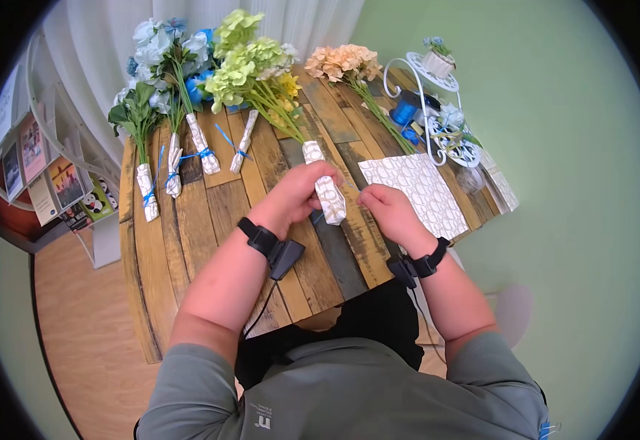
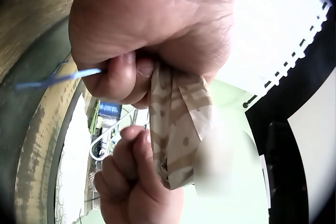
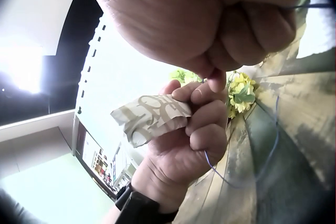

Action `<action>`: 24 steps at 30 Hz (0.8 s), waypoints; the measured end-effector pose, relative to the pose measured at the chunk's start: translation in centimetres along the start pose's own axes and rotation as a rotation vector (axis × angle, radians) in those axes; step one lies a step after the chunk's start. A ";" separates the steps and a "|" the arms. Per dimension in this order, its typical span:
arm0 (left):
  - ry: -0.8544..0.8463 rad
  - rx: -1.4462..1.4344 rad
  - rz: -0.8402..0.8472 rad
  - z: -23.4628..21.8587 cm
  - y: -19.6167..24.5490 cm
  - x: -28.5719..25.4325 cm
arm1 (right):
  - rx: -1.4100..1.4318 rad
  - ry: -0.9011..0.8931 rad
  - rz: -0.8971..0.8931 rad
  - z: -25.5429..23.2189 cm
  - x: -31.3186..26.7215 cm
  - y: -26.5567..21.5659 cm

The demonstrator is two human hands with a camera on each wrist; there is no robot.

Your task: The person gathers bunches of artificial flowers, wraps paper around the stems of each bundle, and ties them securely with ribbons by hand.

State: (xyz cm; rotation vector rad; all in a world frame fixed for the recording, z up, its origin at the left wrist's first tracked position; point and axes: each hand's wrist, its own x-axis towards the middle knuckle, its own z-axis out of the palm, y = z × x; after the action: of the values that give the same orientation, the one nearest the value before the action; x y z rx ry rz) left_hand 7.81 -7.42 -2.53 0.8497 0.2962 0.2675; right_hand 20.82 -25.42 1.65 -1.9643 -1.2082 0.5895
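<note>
My left hand [image 1: 295, 194] grips the patterned paper wrap [image 1: 330, 196] around the stems of a bouquet with green flowers [image 1: 250, 70]. The wrap's folded lower end [image 2: 176, 140] sticks out of that fist in the left wrist view. A thin blue tie [image 2: 58, 79] comes out from the left fingers; in the right wrist view a blue strand [image 3: 276, 134] hangs in a loop from them. Close beside the wrap, my right hand [image 1: 395, 213] has curled fingers, thumb and forefinger together. Another bit of blue tie [image 3: 317, 6] runs out past the right fingers [image 3: 257, 29].
Several wrapped bundles [image 1: 147, 192] with blue ties lie along the table's left side. Peach flowers [image 1: 343, 62] lie at the back. Patterned paper [image 1: 419, 192], a blue ribbon spool [image 1: 403, 112] and a white wire stand [image 1: 426, 110] are on the right. A magazine rack [image 1: 56, 161] stands left.
</note>
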 end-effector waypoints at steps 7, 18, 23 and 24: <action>0.022 -0.019 -0.011 -0.4 0.2 0.0 | 0.035 0.038 -0.022 -2.4 -1.4 1.0; 0.111 0.050 0.003 0.9 -0.5 0.0 | 0.456 0.040 0.023 -7.4 -3.0 -6.6; 0.142 0.085 -0.039 0.4 -1.7 0.8 | 0.416 0.040 -0.084 -5.9 -3.2 -9.6; 0.143 0.084 -0.038 0.3 -1.8 0.8 | 0.454 0.024 -0.116 -5.8 -3.0 -9.8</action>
State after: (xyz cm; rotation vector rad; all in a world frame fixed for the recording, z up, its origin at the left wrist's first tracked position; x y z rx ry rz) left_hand 8.87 -8.52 -3.84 0.9081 0.4590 0.2825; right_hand 18.12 -27.42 12.91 -1.5065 -1.0553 0.7079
